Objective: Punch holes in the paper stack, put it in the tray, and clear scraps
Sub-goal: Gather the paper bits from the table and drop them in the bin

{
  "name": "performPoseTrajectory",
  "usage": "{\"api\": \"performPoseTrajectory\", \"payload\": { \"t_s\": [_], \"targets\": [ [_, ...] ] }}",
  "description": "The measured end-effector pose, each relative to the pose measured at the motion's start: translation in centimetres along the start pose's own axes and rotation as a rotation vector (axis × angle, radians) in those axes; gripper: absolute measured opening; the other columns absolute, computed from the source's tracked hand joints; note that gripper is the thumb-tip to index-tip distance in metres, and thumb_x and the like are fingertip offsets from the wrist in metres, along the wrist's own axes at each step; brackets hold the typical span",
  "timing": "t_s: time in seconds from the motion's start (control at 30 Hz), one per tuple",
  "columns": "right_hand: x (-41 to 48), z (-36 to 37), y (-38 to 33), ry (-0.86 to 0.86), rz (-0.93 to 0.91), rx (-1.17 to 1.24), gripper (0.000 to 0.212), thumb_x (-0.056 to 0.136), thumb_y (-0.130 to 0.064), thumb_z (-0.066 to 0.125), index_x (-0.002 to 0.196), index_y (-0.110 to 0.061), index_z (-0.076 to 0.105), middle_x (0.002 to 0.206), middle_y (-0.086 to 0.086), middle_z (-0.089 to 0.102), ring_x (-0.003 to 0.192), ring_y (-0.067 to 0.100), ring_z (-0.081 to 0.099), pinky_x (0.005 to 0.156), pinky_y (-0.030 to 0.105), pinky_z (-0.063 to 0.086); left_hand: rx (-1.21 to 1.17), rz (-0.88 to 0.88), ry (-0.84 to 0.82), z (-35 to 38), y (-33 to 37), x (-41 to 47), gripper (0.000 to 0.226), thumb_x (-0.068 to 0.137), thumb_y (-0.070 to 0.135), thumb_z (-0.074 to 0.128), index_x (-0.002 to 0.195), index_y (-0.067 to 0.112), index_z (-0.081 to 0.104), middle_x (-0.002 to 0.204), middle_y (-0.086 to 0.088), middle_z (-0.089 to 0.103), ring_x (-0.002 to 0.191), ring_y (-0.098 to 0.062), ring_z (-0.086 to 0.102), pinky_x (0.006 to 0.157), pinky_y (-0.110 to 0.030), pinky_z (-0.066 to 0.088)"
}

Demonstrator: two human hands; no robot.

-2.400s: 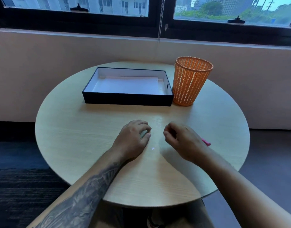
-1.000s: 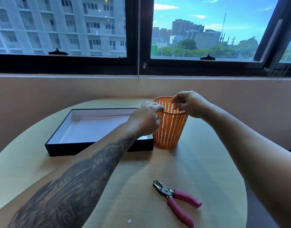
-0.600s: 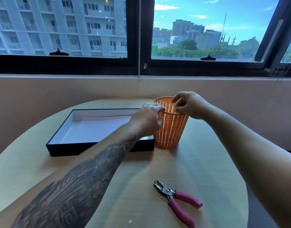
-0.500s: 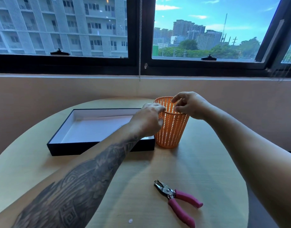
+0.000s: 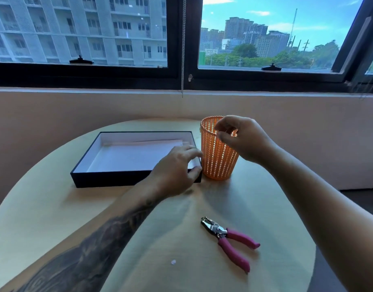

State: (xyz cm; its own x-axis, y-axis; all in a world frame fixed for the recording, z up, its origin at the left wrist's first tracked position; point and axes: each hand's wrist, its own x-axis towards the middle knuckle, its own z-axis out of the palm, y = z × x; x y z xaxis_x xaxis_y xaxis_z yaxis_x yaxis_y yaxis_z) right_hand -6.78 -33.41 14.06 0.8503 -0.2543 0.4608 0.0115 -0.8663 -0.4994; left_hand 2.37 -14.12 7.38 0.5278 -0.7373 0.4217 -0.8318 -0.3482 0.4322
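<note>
The white paper stack (image 5: 137, 153) lies inside the black tray (image 5: 109, 179) at the back left of the round table. Right beside the tray stands an orange mesh basket (image 5: 217, 163). My right hand (image 5: 243, 139) hovers over the basket's rim, with the fingers loosely curled, a gap between thumb and forefinger, and nothing visible in them. My left hand (image 5: 177, 169) hangs relaxed over the tray's front right corner and holds nothing. A pink-handled hole punch (image 5: 230, 239) lies on the table near me. One small white paper scrap (image 5: 173, 261) sits on the wood to its left.
The round wooden table (image 5: 55, 218) ends close behind the tray and basket, with a beige wall and a window ledge beyond. A blind chain (image 5: 183, 60) hangs at the window's centre. Dark floor shows at the far right.
My left hand has dropped from the basket's rim down to the tray's front right corner. My right hand stays above the basket, its fingers a little looser. Earlier, both hands came up from the table.
</note>
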Motion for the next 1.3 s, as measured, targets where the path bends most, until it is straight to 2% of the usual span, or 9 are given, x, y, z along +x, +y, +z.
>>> {"api": "performPoseTrajectory", "payload": {
  "t_s": [0.13, 0.23, 0.47, 0.63, 0.83, 0.93, 1.03, 1.17, 1.3],
  "targets": [
    [-4.9, 2.9, -2.7, -0.12, -0.015, 0.048, 0.013, 0.093, -0.02, 0.07, 0.105, -0.023, 0.073, 0.095, -0.012, 0.071, 0.088, 0.002, 0.067, 0.077, 0.013, 0.053, -0.028, -0.08, -0.06, 1.1, -2.2, -5.3, 0.026, 0.092, 0.032, 0.063, 0.116, 0.024, 0.069, 0.123, 0.012, 0.064, 0.12, -0.01, 0.053, 0.1, -0.035, 0.047],
    [-9.0, 5.7, -4.2, -0.242, -0.042, 0.044, 0.013, 0.093, -0.025, 0.07, 0.106, -0.027, 0.073, 0.093, -0.014, 0.07, 0.084, 0.003, 0.065, 0.076, 0.023, 0.054, -0.023, -0.164, -0.081, 1.8, -3.7, -8.9, 0.025, 0.092, 0.031, 0.063, 0.114, 0.023, 0.07, 0.124, 0.011, 0.063, 0.121, -0.012, 0.053, 0.102, -0.034, 0.045],
    [-16.8, 10.9, -5.3, -0.445, -0.1, -0.079, 0.018, 0.094, -0.036, 0.062, 0.109, -0.034, 0.07, 0.1, -0.015, 0.067, 0.089, 0.005, 0.062, 0.081, 0.027, 0.052, -0.02, -0.243, -0.026, 3.6, -4.3, -13.9, 0.023, 0.091, 0.031, 0.056, 0.109, 0.027, 0.07, 0.126, 0.01, 0.061, 0.125, -0.01, 0.047, 0.109, -0.039, 0.04],
    [-18.9, 11.7, -5.1, -0.38, -0.192, -0.125, 0.024, 0.096, -0.046, 0.053, 0.107, -0.035, 0.071, 0.102, -0.015, 0.065, 0.092, 0.006, 0.06, 0.076, 0.031, 0.052, 0.016, -0.189, 0.014, 3.7, -3.8, -14.6, 0.025, 0.093, 0.028, 0.056, 0.112, 0.021, 0.069, 0.128, 0.005, 0.061, 0.126, -0.013, 0.048, 0.11, -0.037, 0.038],
    [-19.7, 11.8, -5.4, -0.342, -0.314, -0.238, 0.028, 0.094, -0.032, 0.049, 0.098, -0.037, 0.076, 0.095, -0.012, 0.068, 0.084, 0.013, 0.06, 0.062, 0.028, 0.046, 0.034, -0.179, 0.018, 3.8, -3.7, -14.8, 0.026, 0.095, 0.027, 0.055, 0.115, 0.019, 0.068, 0.131, 0.002, 0.06, 0.128, -0.015, 0.047, 0.11, -0.035, 0.035],
    [-19.9, 11.6, -5.5, -0.357, -0.39, -0.291, 0.023, 0.09, -0.02, 0.061, 0.098, -0.034, 0.077, 0.095, -0.008, 0.069, 0.08, 0.015, 0.06, 0.056, 0.028, 0.045, 0.039, -0.176, 0.022, 3.9, -3.8, -14.8, 0.025, 0.095, 0.027, 0.055, 0.115, 0.018, 0.068, 0.131, 0.003, 0.06, 0.129, -0.014, 0.046, 0.11, -0.035, 0.034],
    [-20.1, 11.7, -5.4, -0.333, -0.421, -0.342, 0.022, 0.085, -0.015, 0.071, 0.098, -0.031, 0.079, 0.094, -0.008, 0.07, 0.077, 0.014, 0.062, 0.054, 0.022, 0.033, 0.041, -0.168, 0.033, 4.0, -3.9, -14.8, 0.024, 0.094, 0.026, 0.056, 0.113, 0.018, 0.069, 0.128, 0.004, 0.061, 0.126, -0.014, 0.047, 0.11, -0.036, 0.037],
    [-20.4, 12.3, -6.0, -0.343, -0.457, -0.389, 0.019, 0.085, -0.015, 0.067, 0.092, -0.028, 0.078, 0.092, -0.008, 0.069, 0.077, 0.015, 0.063, 0.049, 0.026, 0.043, 0.043, -0.16, 0.04, 4.0, -3.9, -14.7, 0.023, 0.093, 0.025, 0.057, 0.112, 0.018, 0.069, 0.127, 0.004, 0.062, 0.125, -0.014, 0.049, 0.108, -0.034, 0.036],
    [-20.3, 12.0, -5.6, -0.289, -0.298, -0.239, 0.028, 0.092, -0.029, 0.052, 0.099, -0.033, 0.079, 0.099, -0.015, 0.072, 0.084, 0.006, 0.065, 0.059, 0.022, 0.046, 0.04, -0.167, 0.03, 4.0, -4.0, -14.8, 0.025, 0.094, 0.027, 0.056, 0.115, 0.019, 0.068, 0.13, 0.004, 0.061, 0.128, -0.014, 0.048, 0.11, -0.036, 0.036]
  ]
}}
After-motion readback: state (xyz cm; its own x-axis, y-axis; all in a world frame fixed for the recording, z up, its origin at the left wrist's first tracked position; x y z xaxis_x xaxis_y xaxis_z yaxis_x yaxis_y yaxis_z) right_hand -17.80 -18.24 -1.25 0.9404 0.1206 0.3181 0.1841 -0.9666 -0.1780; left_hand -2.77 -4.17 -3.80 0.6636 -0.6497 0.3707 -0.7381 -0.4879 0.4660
